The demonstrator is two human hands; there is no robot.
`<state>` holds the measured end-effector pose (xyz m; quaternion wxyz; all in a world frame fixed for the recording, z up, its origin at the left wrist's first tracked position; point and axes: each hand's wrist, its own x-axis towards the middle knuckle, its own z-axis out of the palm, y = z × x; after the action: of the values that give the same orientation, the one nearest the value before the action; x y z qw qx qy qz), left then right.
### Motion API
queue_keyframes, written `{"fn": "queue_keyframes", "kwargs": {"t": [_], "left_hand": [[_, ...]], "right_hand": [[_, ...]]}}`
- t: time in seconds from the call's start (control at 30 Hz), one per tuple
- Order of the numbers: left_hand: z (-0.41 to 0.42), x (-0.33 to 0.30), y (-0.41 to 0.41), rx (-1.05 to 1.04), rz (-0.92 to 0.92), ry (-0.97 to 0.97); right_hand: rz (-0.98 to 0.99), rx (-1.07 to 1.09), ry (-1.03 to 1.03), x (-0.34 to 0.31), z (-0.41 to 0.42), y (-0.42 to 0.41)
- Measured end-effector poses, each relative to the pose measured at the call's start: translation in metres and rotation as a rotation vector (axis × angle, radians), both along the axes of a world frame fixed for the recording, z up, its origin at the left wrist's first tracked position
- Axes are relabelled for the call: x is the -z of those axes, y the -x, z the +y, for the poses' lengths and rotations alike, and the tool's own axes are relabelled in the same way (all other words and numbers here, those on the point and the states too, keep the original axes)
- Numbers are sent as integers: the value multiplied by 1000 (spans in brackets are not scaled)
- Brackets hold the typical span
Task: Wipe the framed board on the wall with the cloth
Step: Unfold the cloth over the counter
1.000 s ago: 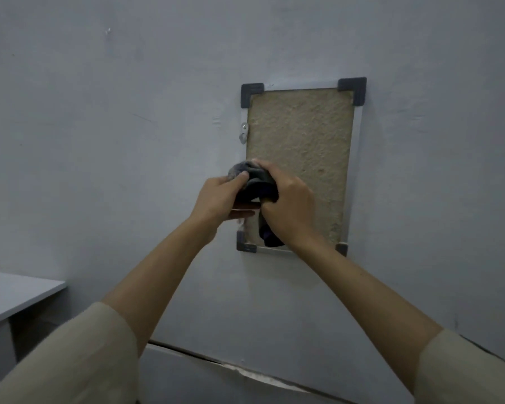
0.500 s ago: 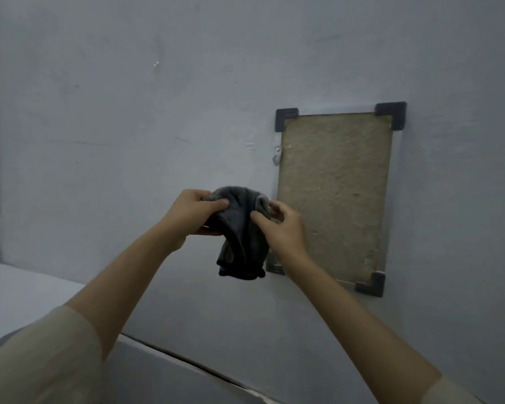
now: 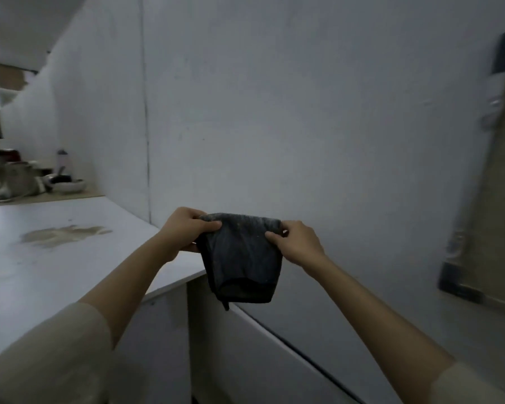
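Observation:
A dark grey cloth [image 3: 242,258] hangs spread between both hands in front of the bare wall. My left hand [image 3: 184,231] pinches its upper left corner. My right hand [image 3: 296,243] pinches its upper right corner. The framed board [image 3: 496,182], tan with dark corner caps, is blurred at the far right edge and only partly in view. The cloth is well to the left of it and does not touch it.
A white counter [image 3: 56,258] with a tan stain [image 3: 62,234] runs along the left, its corner just below my left hand. Bowls and kitchen items [image 3: 35,176] stand at its far end. A white panel [image 3: 245,360] lies below the cloth.
The view has swung left, so the board slid to the right edge. The cloth came off the board and both hands have pulled it out flat between them.

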<state>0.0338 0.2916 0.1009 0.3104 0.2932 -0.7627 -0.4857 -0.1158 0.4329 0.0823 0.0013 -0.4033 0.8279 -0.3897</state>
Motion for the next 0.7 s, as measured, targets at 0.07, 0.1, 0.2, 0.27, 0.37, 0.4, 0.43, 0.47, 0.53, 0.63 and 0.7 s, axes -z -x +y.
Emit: {"fn": "queue_keyframes", "kwargs": {"t": [0.07, 0.1, 0.2, 0.27, 0.37, 0.4, 0.43, 0.47, 0.53, 0.63, 0.7], "left_hand": [[-26, 15, -7, -55, -21, -21], [-40, 24, -10, -82, -29, -33], [-75, 49, -12, -176, -24, -76], [-98, 66, -9, -253, 0, -91], [-128, 86, -3, -343, 24, -47], [-138, 92, 0, -369, 33, -27], [-148, 97, 3, -396, 43, -3], [-157, 103, 7, -426, 48, 21], [-177, 115, 14, -485, 34, 65], [-203, 135, 23, -564, 26, 85], [-215, 147, 26, -586, -23, 156]], "right_hand": [[8, -15, -35, 5, -29, -1], [-4, -24, -35, 9, -45, -1], [-104, -65, 0, 26, -93, 1], [-170, -71, 17, 38, -123, 4], [-271, -89, 70, 55, -167, 10], [-287, -100, 86, 60, -182, 13], [-294, -111, 103, 66, -195, 16], [-290, -127, 125, 72, -208, 19], [-250, -178, 168, 83, -229, 24], [-171, -333, 141, 104, -248, 30], [-106, -440, 76, 124, -258, 31]]}}
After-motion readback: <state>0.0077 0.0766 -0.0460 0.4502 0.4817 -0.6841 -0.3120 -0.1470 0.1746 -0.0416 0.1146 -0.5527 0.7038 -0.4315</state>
